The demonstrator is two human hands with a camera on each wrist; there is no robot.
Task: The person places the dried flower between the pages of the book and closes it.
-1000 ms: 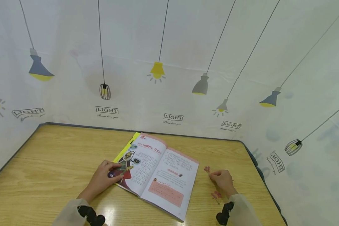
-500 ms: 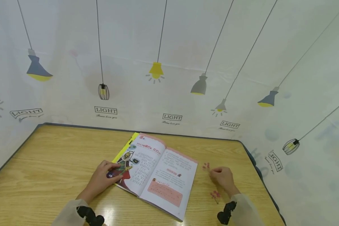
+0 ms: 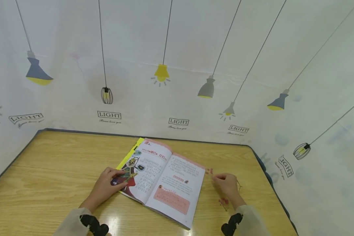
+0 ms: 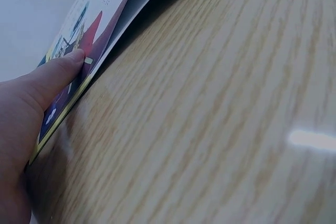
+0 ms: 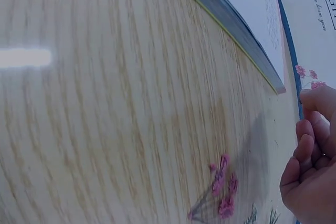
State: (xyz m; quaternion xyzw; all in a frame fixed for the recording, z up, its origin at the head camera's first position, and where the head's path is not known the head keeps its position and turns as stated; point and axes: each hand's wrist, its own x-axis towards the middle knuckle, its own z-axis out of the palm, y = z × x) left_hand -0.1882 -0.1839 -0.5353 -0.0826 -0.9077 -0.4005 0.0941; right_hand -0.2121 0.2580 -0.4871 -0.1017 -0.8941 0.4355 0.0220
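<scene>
Two hands are at work on a wooden bench (image 3: 62, 170). The left hand (image 3: 104, 185) rests on the open book (image 3: 160, 183) at about 9 o'clock, fingers relaxed, thumb flat on the left page (image 3: 151, 164); whether any fingertip reaches under the cover is hidden. If that hand eased off, the leaves could spring up or the book swivel. The right page (image 3: 181, 186) has no hand on it, so a knock might shift it. Just beside its edge, towards 3 o'clock, is the pink sprig (image 3: 208, 171); I cannot tell whether it touches the paper. The right hand (image 3: 227, 185) pinches its stem between thumb and forefinger, other fingers curled in. The sprig looks brittle: too hard a squeeze, or a snag on the page edge, might snap it; too light, and it may slip. At 6 o'clock from that hand, a loose sprig (image 3: 223, 202) lies near the right sleeve (image 3: 252, 219), which could drag or crush it. At 3 o'clock, thin stems (image 3: 239, 185), partly hidden, could be swept aside.
</scene>
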